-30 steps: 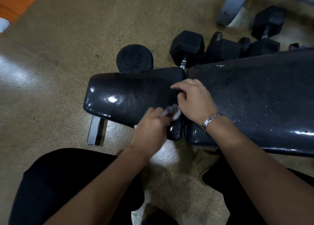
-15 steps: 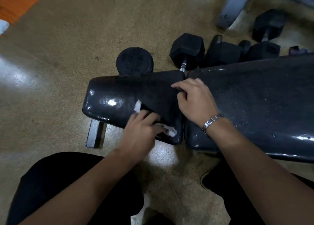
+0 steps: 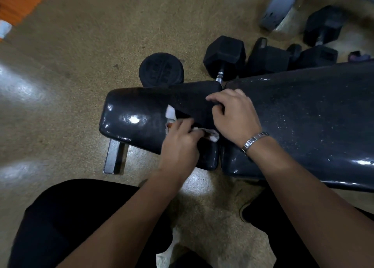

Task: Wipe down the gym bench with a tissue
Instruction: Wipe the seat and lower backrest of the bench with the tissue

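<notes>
A black padded gym bench lies across the view: a short seat pad (image 3: 137,118) on the left and a long back pad (image 3: 303,116) on the right, with a narrow gap between them. My left hand (image 3: 180,146) presses a crumpled white tissue (image 3: 171,112) onto the seat pad near the gap; bits of tissue stick out on both sides of the fingers. My right hand (image 3: 234,116), with a metal bracelet on the wrist, rests with curled fingers on the pads' edges at the gap and holds nothing I can see.
Several black hex dumbbells (image 3: 224,55) and a round weight (image 3: 160,69) lie on the floor just behind the bench. A grey machine leg (image 3: 277,8) stands at the back right. The bench's foot (image 3: 113,158) shows under the seat pad. My dark-clad legs are below.
My left hand has slid with the tissue across the seat pad, away from the front edge and further up onto its top. My right hand stayed at the gap.
</notes>
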### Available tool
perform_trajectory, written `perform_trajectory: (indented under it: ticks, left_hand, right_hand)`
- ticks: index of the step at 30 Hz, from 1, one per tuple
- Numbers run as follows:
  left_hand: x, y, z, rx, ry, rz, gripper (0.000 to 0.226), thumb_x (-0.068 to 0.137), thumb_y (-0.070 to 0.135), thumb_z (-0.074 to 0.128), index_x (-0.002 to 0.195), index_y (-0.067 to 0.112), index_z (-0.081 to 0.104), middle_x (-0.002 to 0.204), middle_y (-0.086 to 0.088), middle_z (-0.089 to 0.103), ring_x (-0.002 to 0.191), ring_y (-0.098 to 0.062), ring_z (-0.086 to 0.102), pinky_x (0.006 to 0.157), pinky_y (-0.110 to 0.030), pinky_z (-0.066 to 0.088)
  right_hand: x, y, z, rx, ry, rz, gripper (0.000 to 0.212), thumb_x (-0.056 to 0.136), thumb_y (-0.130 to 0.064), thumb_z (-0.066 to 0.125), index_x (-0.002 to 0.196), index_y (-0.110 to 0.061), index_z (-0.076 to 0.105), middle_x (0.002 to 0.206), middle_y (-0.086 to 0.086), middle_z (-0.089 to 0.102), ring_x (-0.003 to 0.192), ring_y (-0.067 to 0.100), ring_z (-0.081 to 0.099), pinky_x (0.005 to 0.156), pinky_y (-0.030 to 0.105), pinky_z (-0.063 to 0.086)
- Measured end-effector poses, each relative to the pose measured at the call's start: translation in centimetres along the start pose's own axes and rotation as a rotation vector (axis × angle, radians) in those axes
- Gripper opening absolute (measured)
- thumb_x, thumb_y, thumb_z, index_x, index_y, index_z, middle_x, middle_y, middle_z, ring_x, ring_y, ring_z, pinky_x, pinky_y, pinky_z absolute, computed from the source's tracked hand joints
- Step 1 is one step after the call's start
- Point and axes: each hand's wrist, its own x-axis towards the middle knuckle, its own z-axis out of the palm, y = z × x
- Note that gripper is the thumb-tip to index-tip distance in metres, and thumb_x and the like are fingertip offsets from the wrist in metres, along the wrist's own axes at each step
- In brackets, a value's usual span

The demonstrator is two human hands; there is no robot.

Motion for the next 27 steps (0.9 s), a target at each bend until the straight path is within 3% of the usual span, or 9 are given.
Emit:
perform_trajectory:
  ticks: [4,9,12,14,20,24,27]
  left_hand:
    - [-2.8,-0.6,-0.4,-0.002,-0.022,0.096,0.036,0.075,0.000,0.051,0.096,0.013,0.077,0.106,-0.007,0.068,0.099,-0.031,0.058,0.081,-0.044,0.052]
    - [1.6,-0.3,-0.2,-0.051,0.055,-0.141,0.040,0.075,-0.008,0.058,0.101,0.015,0.078,0.106,-0.002,0.071,0.102,-0.032,0.058,0.086,-0.038,0.049]
    - [0.3,0.2,0.3,-0.083,-0.005,0.018,0.035,0.075,-0.001,0.050,0.093,0.012,0.076,0.104,-0.004,0.071,0.103,-0.031,0.060,0.083,-0.041,0.052]
    - [-0.9,-1.1,-0.5,-0.058,-0.029,0.072,0.031,0.073,-0.004,0.057,0.092,0.011,0.077,0.106,-0.005,0.072,0.105,-0.030,0.062,0.082,-0.042,0.056]
    - [3.7,-1.9,-1.2,-0.132,0.092,-0.232,0.044,0.067,-0.020,0.058,0.093,0.010,0.079,0.112,-0.010,0.074,0.110,-0.031,0.065,0.096,-0.035,0.050]
    - [0.8,-0.8,-0.7,-0.164,-0.029,-0.084,0.039,0.067,-0.015,0.058,0.089,0.011,0.078,0.116,-0.007,0.074,0.117,-0.029,0.063,0.099,-0.036,0.051]
    - [0.3,-2.3,-1.1,-0.153,-0.042,-0.090,0.037,0.066,-0.015,0.060,0.086,0.011,0.077,0.118,-0.006,0.074,0.121,-0.027,0.063,0.098,-0.038,0.054]
  right_hand:
    - [0.0,0.0,-0.2,-0.009,0.013,0.000,0.038,0.082,-0.019,0.044,0.105,-0.024,0.074,0.103,-0.005,0.071,0.098,0.025,0.057,0.088,0.043,0.047]
    - [0.1,0.0,-0.2,-0.071,-0.047,-0.003,0.038,0.083,-0.019,0.045,0.108,-0.025,0.073,0.108,-0.004,0.069,0.104,0.025,0.055,0.092,0.041,0.043]
    - [0.4,-0.3,0.2,-0.192,-0.183,-0.024,0.037,0.090,-0.017,0.049,0.119,-0.026,0.068,0.121,-0.004,0.064,0.114,0.023,0.050,0.098,0.040,0.038]
    - [0.7,-0.3,0.2,-0.242,-0.235,-0.035,0.039,0.092,-0.016,0.049,0.125,-0.026,0.065,0.128,-0.004,0.061,0.118,0.023,0.049,0.100,0.039,0.036]
    - [1.1,-0.3,0.0,-0.452,-0.327,-0.056,0.041,0.088,-0.017,0.053,0.124,-0.034,0.064,0.128,-0.011,0.061,0.119,0.018,0.045,0.102,0.043,0.021]
    - [1.8,-0.4,-0.4,-0.447,-0.374,-0.020,0.045,0.086,-0.019,0.053,0.125,-0.039,0.062,0.128,-0.015,0.062,0.120,0.016,0.043,0.103,0.046,0.018]
    - [2.1,-0.4,-0.6,-0.443,-0.375,-0.008,0.043,0.086,-0.017,0.052,0.121,-0.038,0.064,0.122,-0.014,0.065,0.120,0.016,0.044,0.107,0.048,0.017]
